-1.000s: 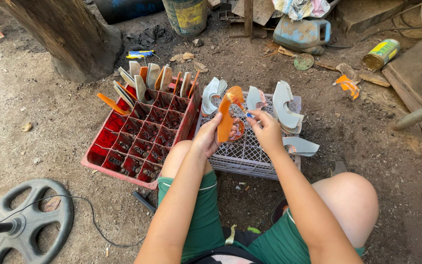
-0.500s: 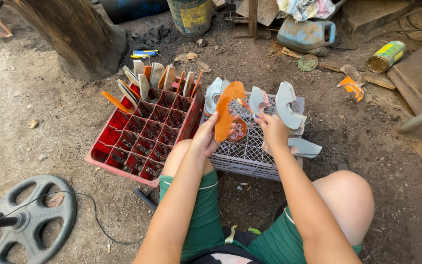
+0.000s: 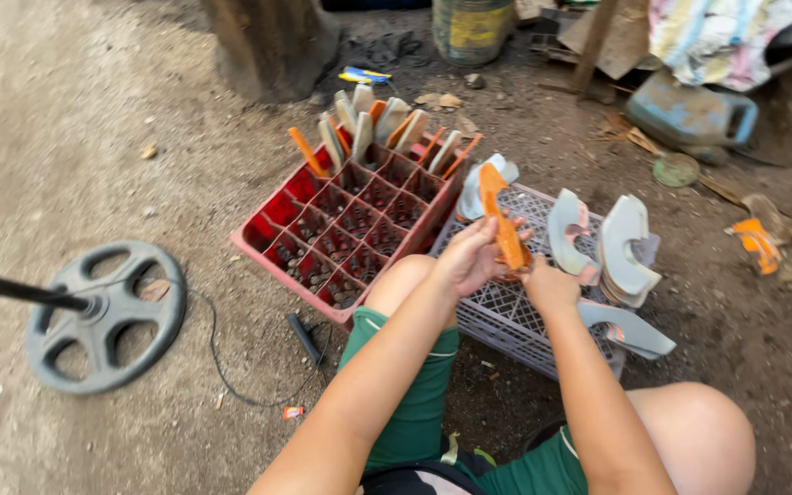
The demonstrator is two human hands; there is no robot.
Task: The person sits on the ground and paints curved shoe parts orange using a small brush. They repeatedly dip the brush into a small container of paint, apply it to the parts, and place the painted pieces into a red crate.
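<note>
Person sits on dirt ground (image 3: 93, 137), knees apart, both hands up over the grey plastic crate (image 3: 506, 312). Left hand (image 3: 467, 259) grasps an orange curved blade-like piece (image 3: 503, 225) approx. mid-length, fingers wrapped round it, piece held near upright w/ tip up. Right hand (image 3: 552, 284) is closed at the piece's lower end, just below the left. Grey curved metal pieces (image 3: 621, 243) lie stacked on the crate's right side, one more at its back left. Red compartment crate (image 3: 355, 220) sits just left, touching the grey one; flat grey & orange pieces stand in its far cells. Grey weight plate (image 3: 107, 316) on a rod lies well apart, left.
</note>
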